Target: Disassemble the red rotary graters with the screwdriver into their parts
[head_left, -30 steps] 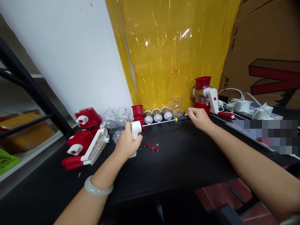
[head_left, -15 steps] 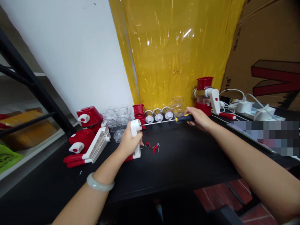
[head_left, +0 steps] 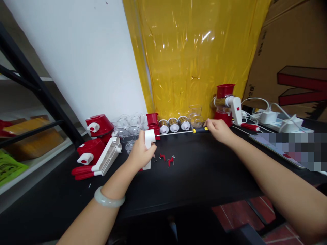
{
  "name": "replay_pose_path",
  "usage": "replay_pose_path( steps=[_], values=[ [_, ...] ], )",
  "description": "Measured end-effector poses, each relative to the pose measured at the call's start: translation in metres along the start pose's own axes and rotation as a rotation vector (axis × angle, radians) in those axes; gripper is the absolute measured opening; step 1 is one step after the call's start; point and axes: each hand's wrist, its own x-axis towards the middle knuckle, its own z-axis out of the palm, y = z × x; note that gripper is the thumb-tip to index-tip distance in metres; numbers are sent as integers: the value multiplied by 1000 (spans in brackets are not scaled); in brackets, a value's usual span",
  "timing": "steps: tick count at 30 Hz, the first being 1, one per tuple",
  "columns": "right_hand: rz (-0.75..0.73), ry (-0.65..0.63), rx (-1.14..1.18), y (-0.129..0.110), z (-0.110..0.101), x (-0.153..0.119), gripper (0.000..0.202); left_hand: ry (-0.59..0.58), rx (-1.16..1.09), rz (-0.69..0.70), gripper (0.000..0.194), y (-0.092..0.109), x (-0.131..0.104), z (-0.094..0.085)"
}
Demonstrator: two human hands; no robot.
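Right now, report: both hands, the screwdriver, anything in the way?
Left hand gripping white crank; right hand holding screwdriver. Shaft at crank's upper end, seating unclear. Nothing seen blocking; red pieces lie on the table nearby.

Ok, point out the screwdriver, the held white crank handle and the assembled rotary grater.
Screwdriver (head_left: 200, 130), head view: dark grip.
White crank handle (head_left: 149, 137), head view: thick upper end.
Rotary grater (head_left: 221, 101), head view: golden drum.

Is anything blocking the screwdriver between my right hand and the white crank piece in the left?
Nothing visible does. The screwdriver runs clear from the right hand to the white crank piece in the left hand. The grater drums sit behind its shaft; the small red parts lie nearer the person.
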Motion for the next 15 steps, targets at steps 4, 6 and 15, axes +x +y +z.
replay_pose_path(
  steps=[4, 6, 15],
  values=[
    [-210, 188, -85, -9, -5, -6, 34, -85, -278, -61, 29, -4, 4, 2],
    [-259, 272, -60, -14, -7, -7, 27, -142, -400, -95, 30, -6, 6, 1],
    [137, 208, 718, -7, 7, 4, 40, -216, -528, -104, 24, -9, 8, 4]
  ],
)
